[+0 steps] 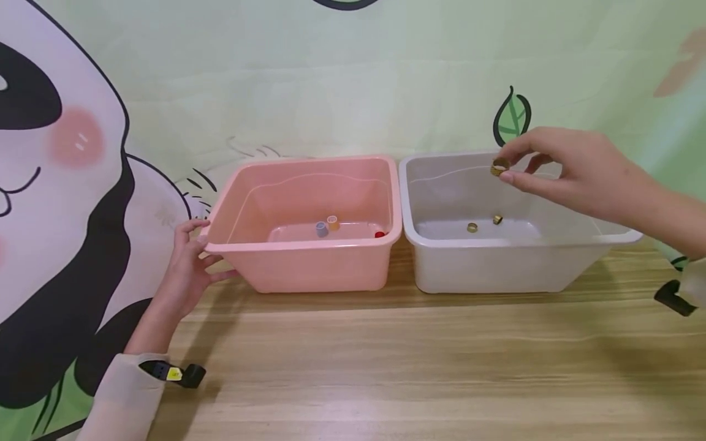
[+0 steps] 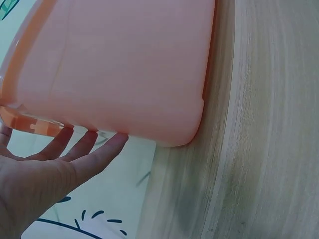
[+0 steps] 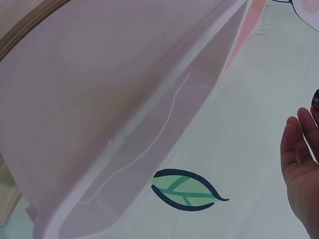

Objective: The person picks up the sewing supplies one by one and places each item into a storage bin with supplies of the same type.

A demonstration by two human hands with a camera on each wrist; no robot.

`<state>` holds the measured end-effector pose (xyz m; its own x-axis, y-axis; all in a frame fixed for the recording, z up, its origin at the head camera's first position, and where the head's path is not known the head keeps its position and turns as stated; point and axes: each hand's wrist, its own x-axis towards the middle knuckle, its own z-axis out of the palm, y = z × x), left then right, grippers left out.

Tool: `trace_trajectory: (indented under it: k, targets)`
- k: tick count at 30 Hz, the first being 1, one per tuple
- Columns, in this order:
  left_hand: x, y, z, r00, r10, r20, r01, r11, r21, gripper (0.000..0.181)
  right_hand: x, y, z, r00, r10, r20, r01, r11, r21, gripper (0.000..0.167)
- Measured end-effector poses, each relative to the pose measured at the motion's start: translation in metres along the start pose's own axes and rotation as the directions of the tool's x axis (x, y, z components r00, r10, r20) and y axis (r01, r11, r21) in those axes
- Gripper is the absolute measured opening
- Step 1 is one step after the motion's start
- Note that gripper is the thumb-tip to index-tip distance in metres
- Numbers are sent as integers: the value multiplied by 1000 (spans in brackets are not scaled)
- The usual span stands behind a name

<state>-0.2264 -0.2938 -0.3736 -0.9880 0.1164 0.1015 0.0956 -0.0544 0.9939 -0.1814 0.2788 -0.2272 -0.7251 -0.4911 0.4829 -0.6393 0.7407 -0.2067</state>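
Note:
My right hand [image 1: 584,171] pinches a gold ring [image 1: 499,167] between thumb and fingertips, above the grey-white plastic tub [image 1: 485,266]. On that tub's floor lie two more gold rings, a flat one [image 1: 472,227] and a tilted one [image 1: 497,219]. At the left end of the pink plastic tub [image 1: 320,267], my left hand [image 1: 184,269] grips the rim, with several fingertips against the outer wall in the left wrist view. Inside the pink tub are a small grey-blue cylinder [image 1: 322,229], a small orange-and-white cylinder [image 1: 333,222] and a partly hidden red object [image 1: 379,234].
Both tubs stand side by side on a wood-grain table [image 1: 353,367], their rims nearly touching. Behind them hangs a pale green backdrop [image 1: 331,86] with a cartoon panda [image 1: 72,202] on the left and a printed leaf [image 1: 512,116].

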Motion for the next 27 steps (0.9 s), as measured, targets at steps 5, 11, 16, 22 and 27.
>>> trace_trajectory:
  k: [5,11,16,22,27]
  targets:
    - [-1,0,-4,1000,26,11,-26,1000,3,30,3,-1,-4,1000,16,11,-16,1000,-6,22]
    - [-3,2,-10,999,43,28,-45,997,66,31,5,0,-5,1000,17,22,-17,1000,-12,20]
    - [-3,3,-10,999,32,17,-33,993,116,33,9,1,-6,1000,20,23,-20,1000,-3,18]
    - [-2,1,-11,999,46,23,-48,992,117,31,14,5,-8,998,43,36,-42,999,-19,18]
    - [-1,3,-12,998,51,30,-54,991,119,31,16,8,-9,997,57,47,-56,998,-15,20]
